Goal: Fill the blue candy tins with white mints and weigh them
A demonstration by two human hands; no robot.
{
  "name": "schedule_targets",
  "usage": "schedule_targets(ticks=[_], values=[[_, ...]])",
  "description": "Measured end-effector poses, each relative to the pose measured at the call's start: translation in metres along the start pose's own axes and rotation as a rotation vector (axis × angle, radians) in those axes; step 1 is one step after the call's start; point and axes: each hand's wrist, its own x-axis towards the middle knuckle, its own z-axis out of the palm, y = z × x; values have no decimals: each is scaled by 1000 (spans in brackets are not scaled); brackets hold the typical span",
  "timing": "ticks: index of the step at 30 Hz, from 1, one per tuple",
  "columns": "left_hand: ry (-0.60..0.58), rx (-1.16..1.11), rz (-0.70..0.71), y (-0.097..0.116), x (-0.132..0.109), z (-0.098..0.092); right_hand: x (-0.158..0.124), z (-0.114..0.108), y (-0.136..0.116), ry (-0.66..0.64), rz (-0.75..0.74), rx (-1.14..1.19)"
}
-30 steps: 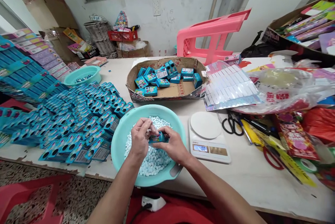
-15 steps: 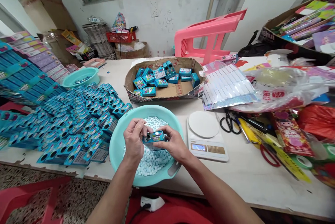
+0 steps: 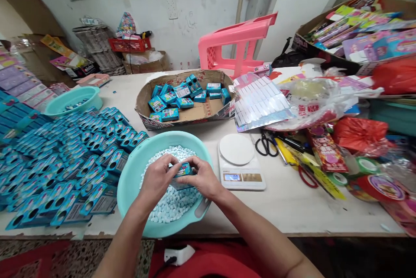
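Note:
Over the basin, a small blue candy box (image 3: 184,169) is held between my two hands. My right hand (image 3: 205,179) grips its right end, thumb along the near side and fingers behind. My left hand (image 3: 159,178) is closed at the box's left end, its thumb and fingers against the top; those fingers cover that end. Below them, many pale blue and white candies (image 3: 172,206) fill the turquoise basin (image 3: 130,208). Rows of similar blue boxes (image 3: 100,198), with round holes in their tops, stand just left of the basin.
A cardboard tray (image 3: 191,121) with several blue boxes lies behind the basin. To the right are a white scale (image 3: 242,178), black scissors (image 3: 267,143), sticker sheets (image 3: 263,100) and plastic bags. A smaller turquoise bowl (image 3: 92,96) stands at the back left.
My left fingers have shifted from a raised pinch to pressing down on the box's left end. My right hand keeps its hold. The whole view has turned to the right.

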Motion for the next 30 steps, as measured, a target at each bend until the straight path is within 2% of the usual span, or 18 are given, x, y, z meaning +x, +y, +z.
schedule_targets(ticks=[4,7,9,11,14,17,20,25,30], values=[[96,-52,-82,-13,1,-7,0,-2,1,13,6,65],[184,-13,-163,-31,-2,-15,-4,-9,-5,44,5,118],[112,68,-173,-46,-9,-17,-9,-22,-12,81,-15,176],[-52,172,-145,-61,-21,-15,-13,-45,-19,164,-74,199],[-280,287,-109,-76,-42,-4,-11,-93,-20,399,-212,107],[-405,352,-87,-80,-55,9,-1,-135,-4,572,-269,-20],[-413,434,-93,-79,-56,20,9,-160,19,596,-261,-92],[-401,496,-99,-77,-52,24,1,-174,38,606,-257,-118],[-402,425,-107,-74,-50,21,-24,-190,37,844,-294,-155]])
